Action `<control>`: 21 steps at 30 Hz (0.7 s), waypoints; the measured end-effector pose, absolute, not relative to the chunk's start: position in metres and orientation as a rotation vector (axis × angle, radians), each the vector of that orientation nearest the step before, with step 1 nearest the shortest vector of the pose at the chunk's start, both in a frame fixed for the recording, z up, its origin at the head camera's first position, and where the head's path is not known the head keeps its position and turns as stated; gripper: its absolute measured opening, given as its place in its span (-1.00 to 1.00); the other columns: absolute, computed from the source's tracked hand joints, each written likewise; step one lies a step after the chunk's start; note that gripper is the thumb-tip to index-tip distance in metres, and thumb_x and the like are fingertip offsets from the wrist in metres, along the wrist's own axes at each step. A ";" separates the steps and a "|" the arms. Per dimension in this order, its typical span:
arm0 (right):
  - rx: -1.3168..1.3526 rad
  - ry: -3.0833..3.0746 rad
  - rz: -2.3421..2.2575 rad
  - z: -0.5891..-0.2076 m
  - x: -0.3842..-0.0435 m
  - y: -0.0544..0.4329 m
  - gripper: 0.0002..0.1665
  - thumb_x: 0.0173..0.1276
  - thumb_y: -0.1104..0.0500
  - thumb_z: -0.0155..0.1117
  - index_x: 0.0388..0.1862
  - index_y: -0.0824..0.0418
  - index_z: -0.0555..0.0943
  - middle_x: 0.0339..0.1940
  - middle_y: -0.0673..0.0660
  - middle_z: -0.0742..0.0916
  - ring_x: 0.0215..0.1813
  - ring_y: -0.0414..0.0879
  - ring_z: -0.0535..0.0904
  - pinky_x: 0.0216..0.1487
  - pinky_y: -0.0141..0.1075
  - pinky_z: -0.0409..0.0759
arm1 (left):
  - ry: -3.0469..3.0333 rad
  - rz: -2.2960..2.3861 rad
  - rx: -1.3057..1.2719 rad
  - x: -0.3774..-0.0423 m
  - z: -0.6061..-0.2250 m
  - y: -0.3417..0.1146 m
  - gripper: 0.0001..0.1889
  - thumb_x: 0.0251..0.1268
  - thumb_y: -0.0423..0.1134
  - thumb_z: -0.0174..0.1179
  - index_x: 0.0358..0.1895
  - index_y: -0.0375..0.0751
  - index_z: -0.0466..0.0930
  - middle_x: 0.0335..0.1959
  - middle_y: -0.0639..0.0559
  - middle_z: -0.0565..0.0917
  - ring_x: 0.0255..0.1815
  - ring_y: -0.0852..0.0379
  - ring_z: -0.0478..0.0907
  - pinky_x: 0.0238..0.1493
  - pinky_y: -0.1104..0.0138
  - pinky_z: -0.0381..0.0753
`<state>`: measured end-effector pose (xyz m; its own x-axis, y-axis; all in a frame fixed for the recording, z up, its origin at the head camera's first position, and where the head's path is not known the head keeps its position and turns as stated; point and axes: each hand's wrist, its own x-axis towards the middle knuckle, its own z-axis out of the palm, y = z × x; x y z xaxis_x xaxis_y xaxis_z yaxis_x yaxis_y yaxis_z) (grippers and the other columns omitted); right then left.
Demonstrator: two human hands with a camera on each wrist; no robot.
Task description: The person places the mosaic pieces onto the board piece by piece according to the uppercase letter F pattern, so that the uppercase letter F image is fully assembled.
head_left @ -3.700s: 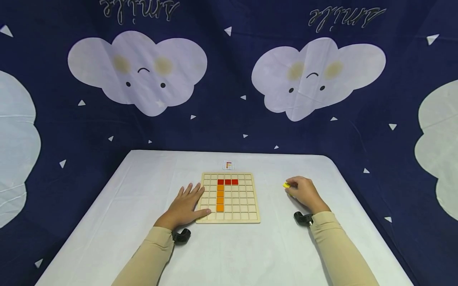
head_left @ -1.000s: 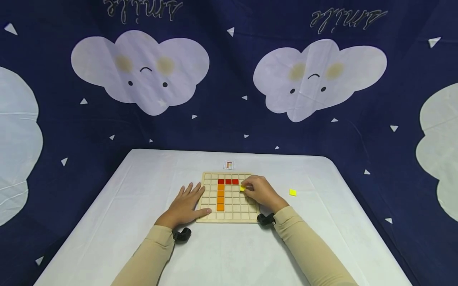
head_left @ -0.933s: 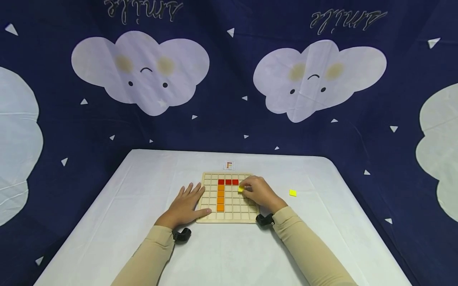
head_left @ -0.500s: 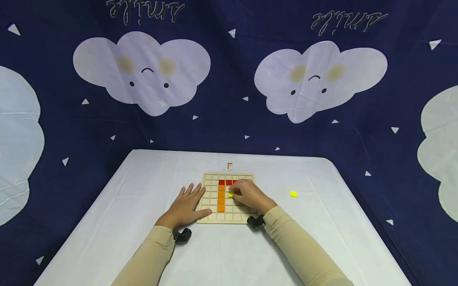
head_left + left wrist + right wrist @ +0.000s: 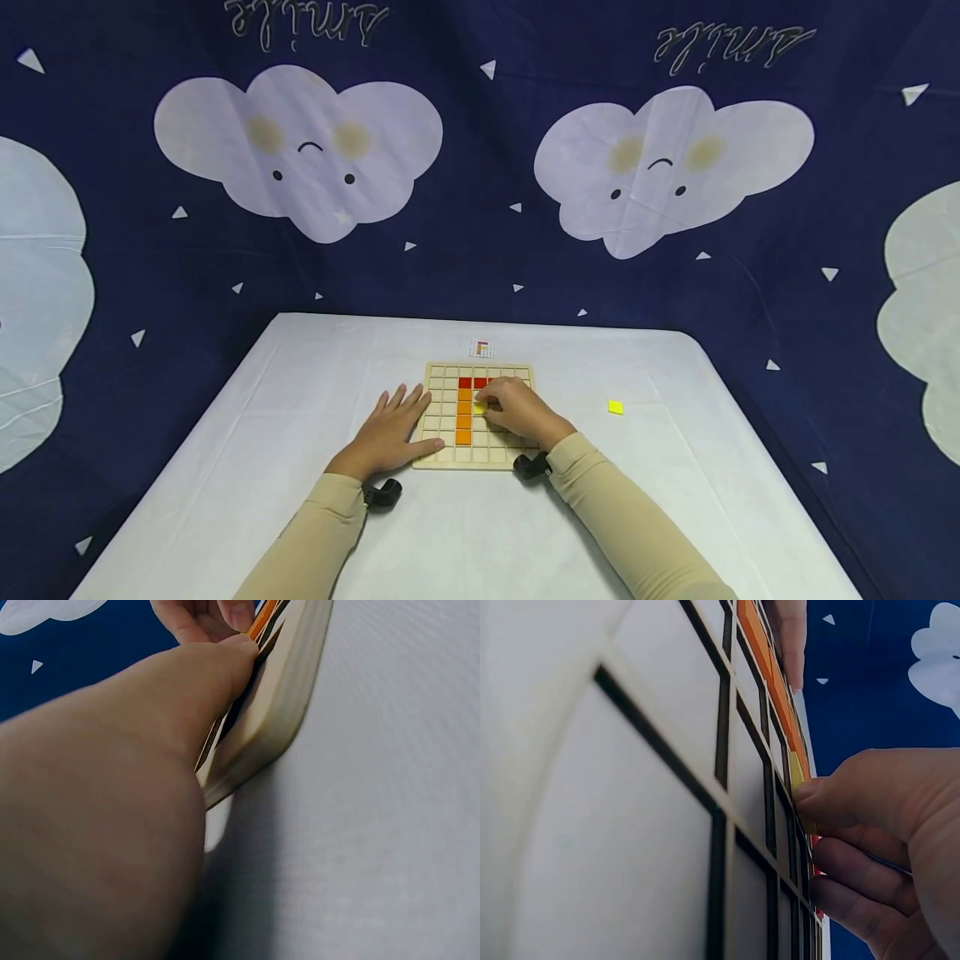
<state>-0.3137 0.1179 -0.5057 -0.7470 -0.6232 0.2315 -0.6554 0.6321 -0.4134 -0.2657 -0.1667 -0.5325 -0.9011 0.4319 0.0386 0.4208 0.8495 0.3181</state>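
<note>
On the table lies a square wooden grid board [image 5: 480, 465]. Its cells hold a column of several orange tiles [image 5: 463, 421], with a row of red tiles [image 5: 472, 382] across the top, partly behind my right hand. My right hand [image 5: 519, 408] pinches a yellow tile [image 5: 480, 409] between thumb and fingers, at the cell just right of the orange column. The right wrist view has this yellow tile [image 5: 796, 771] under the thumb tip, close to the grid. Spread flat, my left hand [image 5: 386, 433] rests on the board's left edge, its thumb over the lower left cells.
A second yellow tile [image 5: 615, 407] lies on the white tabletop [image 5: 660, 500] right of the board. Behind the board is a small card [image 5: 482, 348] printed with a coloured grid pattern. A dark blue cloth with clouds [image 5: 300, 150] hangs beyond the table.
My right hand has carried a yellow tile leftward from the right side of the table onto the board, beside the orange column. The other yellow tile came into sight. My left hand stayed put.
</note>
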 end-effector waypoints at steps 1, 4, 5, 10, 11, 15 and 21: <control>1.091 -2.773 0.747 -0.506 -0.314 0.118 -0.70 0.36 0.35 0.49 0.07 0.27 0.79 0.01 0.11 0.80 0.07 -0.05 0.69 0.17 -0.18 0.66 | 2.987 0.496 0.687 -0.266 -0.532 -0.167 0.08 0.37 0.54 0.05 0.70 -0.18 0.11 0.72 -0.13 0.01 0.70 -0.24 -0.20 0.62 -0.13 -0.31; 1.087 -2.760 0.749 -0.508 -0.314 0.118 -0.70 0.35 0.34 0.51 0.06 0.26 0.79 0.00 0.10 0.80 0.05 -0.07 0.69 0.14 -0.20 0.67 | 2.991 0.496 0.691 -0.266 -0.531 -0.166 0.08 0.37 0.53 0.05 0.70 -0.19 0.12 0.71 -0.14 0.03 0.70 -0.26 -0.18 0.61 -0.15 -0.29; 1.089 -2.753 0.750 -0.508 -0.314 0.118 -0.70 0.35 0.34 0.51 0.06 0.26 0.79 0.00 0.10 0.80 0.04 -0.07 0.69 0.13 -0.21 0.67 | 2.993 0.495 0.692 -0.266 -0.531 -0.166 0.08 0.37 0.53 0.05 0.70 -0.19 0.13 0.71 -0.15 0.03 0.70 -0.26 -0.18 0.61 -0.15 -0.29; 1.086 -2.738 0.770 -0.510 -0.314 0.117 -0.70 0.33 0.34 0.53 0.04 0.27 0.79 -0.03 0.10 0.80 0.00 -0.08 0.69 0.08 -0.22 0.68 | 3.002 0.498 0.707 -0.266 -0.532 -0.167 0.07 0.38 0.52 0.06 0.69 -0.21 0.14 0.70 -0.17 0.06 0.69 -0.28 -0.16 0.61 -0.17 -0.27; 1.084 -2.740 0.774 -0.510 -0.313 0.118 -0.70 0.33 0.34 0.53 0.05 0.27 0.79 -0.03 0.10 0.80 0.00 -0.08 0.69 0.09 -0.21 0.68 | 3.002 0.498 0.708 -0.266 -0.532 -0.167 0.07 0.38 0.52 0.06 0.69 -0.21 0.14 0.70 -0.17 0.06 0.69 -0.28 -0.16 0.61 -0.17 -0.27; 1.055 -2.755 0.802 -0.508 -0.310 0.121 -0.69 0.35 0.33 0.51 0.07 0.27 0.79 -0.01 0.09 0.80 0.04 -0.06 0.69 0.13 -0.19 0.67 | 3.004 0.497 0.714 -0.266 -0.532 -0.167 0.07 0.38 0.52 0.05 0.69 -0.22 0.15 0.70 -0.18 0.06 0.69 -0.29 -0.15 0.61 -0.17 -0.27; 0.954 -2.728 0.901 -0.509 -0.303 0.139 -0.68 0.40 0.32 0.48 0.11 0.30 0.77 0.04 0.11 0.78 0.09 -0.02 0.70 0.14 -0.20 0.68 | 3.002 0.478 0.697 -0.266 -0.532 -0.166 0.07 0.39 0.52 0.05 0.70 -0.20 0.13 0.71 -0.16 0.04 0.70 -0.27 -0.17 0.61 -0.16 -0.28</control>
<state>-0.3026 0.1386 -0.5086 -0.7954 -0.5321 0.2901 -0.6002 0.6252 -0.4988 -0.2656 -0.1663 -0.5324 -0.8998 0.4337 0.0465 0.4268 0.8532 0.2999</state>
